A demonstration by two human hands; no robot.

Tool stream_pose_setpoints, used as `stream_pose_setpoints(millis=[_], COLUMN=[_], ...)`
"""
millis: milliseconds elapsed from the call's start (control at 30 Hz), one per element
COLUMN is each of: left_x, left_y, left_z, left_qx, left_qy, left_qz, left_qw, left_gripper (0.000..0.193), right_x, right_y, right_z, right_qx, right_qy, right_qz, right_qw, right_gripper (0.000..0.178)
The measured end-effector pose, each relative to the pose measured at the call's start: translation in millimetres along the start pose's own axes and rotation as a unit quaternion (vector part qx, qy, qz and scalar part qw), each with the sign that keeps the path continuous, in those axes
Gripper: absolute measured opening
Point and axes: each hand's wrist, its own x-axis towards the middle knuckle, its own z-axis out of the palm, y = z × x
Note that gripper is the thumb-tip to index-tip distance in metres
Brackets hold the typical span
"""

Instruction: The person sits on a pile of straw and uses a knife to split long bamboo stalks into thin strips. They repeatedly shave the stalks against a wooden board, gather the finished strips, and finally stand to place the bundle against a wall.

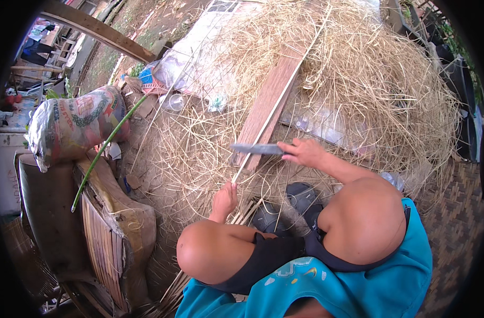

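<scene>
My left hand [225, 202] is closed around the near end of a long, thin pale bamboo strip [276, 107]. The strip runs away from me along a brown wooden plank [266, 100] to the far pile of shavings. In my right hand [304, 153] is a knife [256, 149], its broad grey blade pointing left and lying across the strip near the plank's close end. The fingers of that hand cover the handle. Whether the blade presses on the strip or hovers just over it, I cannot tell.
A large heap of pale shavings [380, 79] spreads at the far right. To the left lie a stuffed printed sack [77, 124], a green bamboo stalk [108, 142] and a worn seat with slats [104, 238]. Split strips [245, 213] lie beside my sandals [304, 199].
</scene>
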Motion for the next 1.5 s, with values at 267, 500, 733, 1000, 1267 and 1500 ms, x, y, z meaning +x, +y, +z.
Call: stream_pose_setpoints(millis=[267, 500, 733, 1000, 1267, 1500], left_x=[3, 14, -35, -30, 8, 10], left_y=[5, -3, -37, -30, 0, 6], left_z=[-27, -17, -18, 1, -6, 3], left_qx=[-0.127, -0.150, -0.109, -0.056, 0.029, -0.103], left_qy=[-0.073, -0.044, -0.063, 0.023, 0.007, -0.015], left_qz=[-0.033, -0.013, -0.081, -0.017, 0.045, -0.013], left_qw=[0.989, 0.988, 0.989, 0.998, 0.999, 0.995], left_gripper=[0.053, 0.054, 0.052, 0.041, 0.036, 0.047], right_x=[30, 5, 26, 25, 8, 47], right_y=[77, 3, 41, 55, 47, 38], right_z=[-100, -30, -48, -70, -20, -94], right_qx=[0.037, 0.024, -0.022, 0.054, 0.002, 0.051], right_qy=[0.045, 0.019, 0.000, 0.093, 0.091, -0.029], right_qz=[0.258, 0.066, 0.010, 0.175, 0.095, 0.256], right_qw=[0.964, 0.997, 1.000, 0.979, 0.991, 0.965], right_gripper=[0.038, 0.045, 0.050, 0.045, 0.049, 0.041])
